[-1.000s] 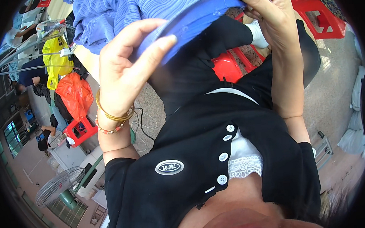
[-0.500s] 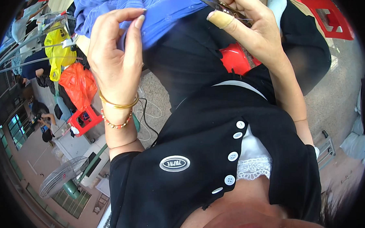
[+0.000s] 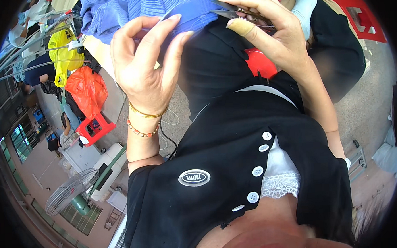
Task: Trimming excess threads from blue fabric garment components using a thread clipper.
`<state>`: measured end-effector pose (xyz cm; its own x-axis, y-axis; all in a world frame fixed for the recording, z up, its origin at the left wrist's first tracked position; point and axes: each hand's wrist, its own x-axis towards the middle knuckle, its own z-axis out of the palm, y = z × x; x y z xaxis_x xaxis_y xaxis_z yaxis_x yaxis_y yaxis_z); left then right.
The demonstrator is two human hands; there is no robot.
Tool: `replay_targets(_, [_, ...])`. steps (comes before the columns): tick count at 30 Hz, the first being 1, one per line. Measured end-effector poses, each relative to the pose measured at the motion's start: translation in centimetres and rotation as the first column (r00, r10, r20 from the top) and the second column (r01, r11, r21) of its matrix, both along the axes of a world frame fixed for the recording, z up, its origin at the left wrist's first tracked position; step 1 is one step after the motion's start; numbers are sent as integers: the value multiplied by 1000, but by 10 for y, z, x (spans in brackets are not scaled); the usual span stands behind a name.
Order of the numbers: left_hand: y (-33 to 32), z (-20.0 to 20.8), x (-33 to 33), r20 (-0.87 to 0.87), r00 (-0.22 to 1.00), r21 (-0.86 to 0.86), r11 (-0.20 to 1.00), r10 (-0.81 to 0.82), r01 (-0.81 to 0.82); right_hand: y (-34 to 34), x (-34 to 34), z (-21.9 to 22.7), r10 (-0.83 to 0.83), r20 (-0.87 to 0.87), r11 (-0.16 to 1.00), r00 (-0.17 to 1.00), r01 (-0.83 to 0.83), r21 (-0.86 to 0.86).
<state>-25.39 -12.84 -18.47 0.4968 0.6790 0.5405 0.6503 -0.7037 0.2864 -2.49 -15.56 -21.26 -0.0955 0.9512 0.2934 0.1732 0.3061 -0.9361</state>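
A blue ribbed knit garment (image 3: 147,5) lies in folds at the top of the view, its smooth band stretching toward the right. My left hand (image 3: 145,71) is at the band's near edge, thumb and forefinger apart, fingertips against or just above the cloth; whether the hidden fingers grip it I cannot tell. In my right hand (image 3: 276,36) is a pair of dark metal thread snips (image 3: 233,13), closed in between the fingers and a thumb wrapped in a tan bandage. The snips' blades stand slightly apart and point left, over the band.
Beneath the garment shows a pale tabletop (image 3: 99,53). A red stool (image 3: 261,63) stands between my legs, another red stool (image 3: 360,17) at the far right. Yellow (image 3: 64,50) and orange plastic bags (image 3: 87,91) are on the left, above a standing fan (image 3: 73,191). Other people work behind.
My left hand has moved right along the garment's edge, and its thumb and forefinger have spread apart. The right hand with the snips has shifted slightly; its blades sit a little lower.
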Motion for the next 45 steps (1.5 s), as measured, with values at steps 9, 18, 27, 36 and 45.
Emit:
replay_targets(9, [-4, 4, 4, -223, 974, 227, 974, 36, 16, 4, -2, -11, -15, -33, 1000, 999, 14, -20])
replay_targets(18, [0, -4, 21, -72, 997, 118, 993, 11, -3, 6, 0, -15, -4, -96, 1000, 995, 2, -25])
replay_targets(27, [-3, 2, 20, -2, 1000, -90, 996, 21, -21, 11, 4, -32, 8, 60, 986, 998, -18, 167])
replay_targets(36, [1, 6, 20, -7, 1000, -115, 993, 18, -19, 37, -11, -70, -63, -144, 712, 988, 145, 687])
replay_targets(45, [2, 12, 24, -112, 994, -129, 991, 17, -31, 20, 1, -37, -8, 89, 987, 996, -6, 159])
